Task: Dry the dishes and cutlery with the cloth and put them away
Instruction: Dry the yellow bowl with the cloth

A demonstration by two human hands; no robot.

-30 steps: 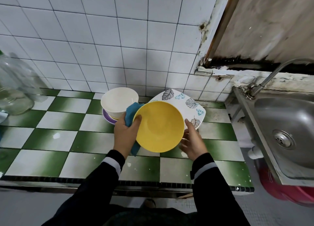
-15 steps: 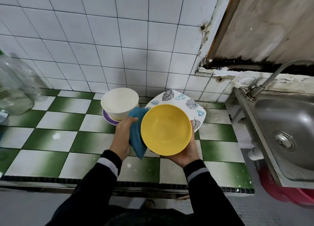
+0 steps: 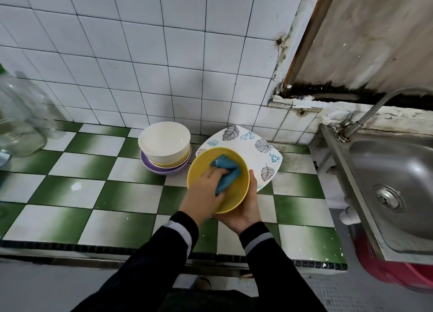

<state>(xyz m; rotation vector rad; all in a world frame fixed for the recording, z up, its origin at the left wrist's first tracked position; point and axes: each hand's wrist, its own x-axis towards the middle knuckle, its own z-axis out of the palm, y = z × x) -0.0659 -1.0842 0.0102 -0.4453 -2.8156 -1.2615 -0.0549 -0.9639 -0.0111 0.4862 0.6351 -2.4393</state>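
A yellow bowl [image 3: 236,192] is held above the green and white tiled counter [image 3: 77,194], mouth up. My right hand [image 3: 243,214] cups it from below and the right side. My left hand [image 3: 202,193] reaches inside the bowl and presses a bunched blue cloth [image 3: 226,172] against its inner wall. Behind the bowl, a square white plate with leaf prints [image 3: 248,145] lies on the counter. To its left stands a stack of bowls: a white bowl [image 3: 164,141] on top, a yellowish one under it, a purple bowl [image 3: 164,168] at the bottom.
A steel sink [image 3: 396,185] with a tap [image 3: 365,114] is fixed at the right, with a red tub [image 3: 396,274] under it. A large clear glass jar [image 3: 18,121] lies at the far left by the tiled wall. The counter's front edge runs just before my sleeves.
The cloth in my left hand moved from the bowl's outer left side into its inside. My right hand shifted under the bowl, which tipped from facing me to mouth up.
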